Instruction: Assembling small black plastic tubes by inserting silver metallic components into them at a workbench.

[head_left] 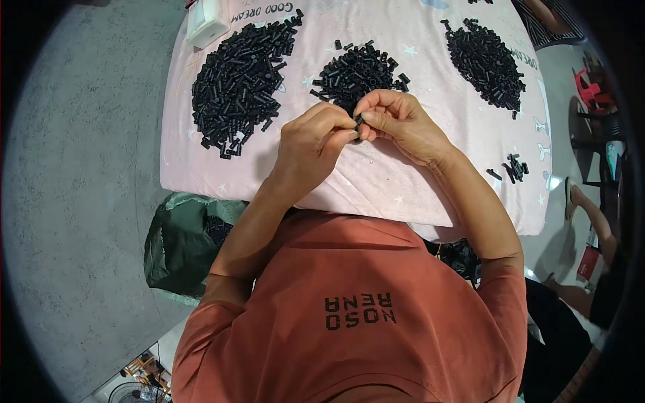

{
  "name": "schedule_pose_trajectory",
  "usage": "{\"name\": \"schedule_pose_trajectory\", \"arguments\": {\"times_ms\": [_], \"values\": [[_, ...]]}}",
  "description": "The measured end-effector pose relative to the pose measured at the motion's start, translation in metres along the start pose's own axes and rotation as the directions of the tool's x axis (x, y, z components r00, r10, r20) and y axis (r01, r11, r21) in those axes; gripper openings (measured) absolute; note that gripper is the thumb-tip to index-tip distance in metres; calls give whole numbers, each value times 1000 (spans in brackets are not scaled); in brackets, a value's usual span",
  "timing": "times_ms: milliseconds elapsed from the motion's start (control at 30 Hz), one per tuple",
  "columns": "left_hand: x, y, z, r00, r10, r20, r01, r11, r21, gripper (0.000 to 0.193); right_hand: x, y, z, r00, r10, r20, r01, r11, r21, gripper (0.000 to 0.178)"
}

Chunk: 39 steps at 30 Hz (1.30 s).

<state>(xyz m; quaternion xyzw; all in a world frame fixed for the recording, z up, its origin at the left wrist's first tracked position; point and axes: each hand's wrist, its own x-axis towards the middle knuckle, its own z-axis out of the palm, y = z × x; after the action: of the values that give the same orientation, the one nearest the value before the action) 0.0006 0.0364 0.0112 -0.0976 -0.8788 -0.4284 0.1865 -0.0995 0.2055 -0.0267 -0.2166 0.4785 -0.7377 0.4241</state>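
Both my hands meet over the near middle of the pink cloth-covered table (269, 176), fingertips almost touching. Between them is a small black cylindrical part (359, 121), mostly hidden by the fingers. My left hand (314, 142) pinches it from the left with thumb and forefinger. From the other side my right hand (400, 124) grips it, thumb against the curled fingers. Just beyond the hands lies a heap of short black tubular parts (359, 70). A larger heap of longer black parts (238, 84) spreads to the left.
Another black heap (485, 64) lies at the far right, and a small cluster of black pieces (516, 168) nearer. A white box (207, 23) stands at the far left corner. Beside the table's near edge is a green sack (178, 248). Another person's leg (594, 215) shows at right.
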Motion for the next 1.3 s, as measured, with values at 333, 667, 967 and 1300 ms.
{"name": "schedule_pose_trajectory", "arguments": {"times_ms": [333, 667, 967, 1300], "values": [[6, -1, -1, 995, -34, 90, 35, 999, -6, 26, 1, 2, 0, 1000, -17, -8, 17, 997, 69, 10], [6, 0, -2, 982, -63, 176, 61, 998, 16, 32, 3, 5, -3, 1000, -15, 20, 12, 994, 112, 14], [3, 6, -1, 988, -65, 143, 63, 998, 18, 26, -1, -1, -1, 998, 10, 66, -16, 995, 94, 10], [-2, 12, 4, 990, -103, 92, 99, 994, 42, 20, -1, 3, -2, 996, 25, 82, -36, 991, 127, 7]]}}
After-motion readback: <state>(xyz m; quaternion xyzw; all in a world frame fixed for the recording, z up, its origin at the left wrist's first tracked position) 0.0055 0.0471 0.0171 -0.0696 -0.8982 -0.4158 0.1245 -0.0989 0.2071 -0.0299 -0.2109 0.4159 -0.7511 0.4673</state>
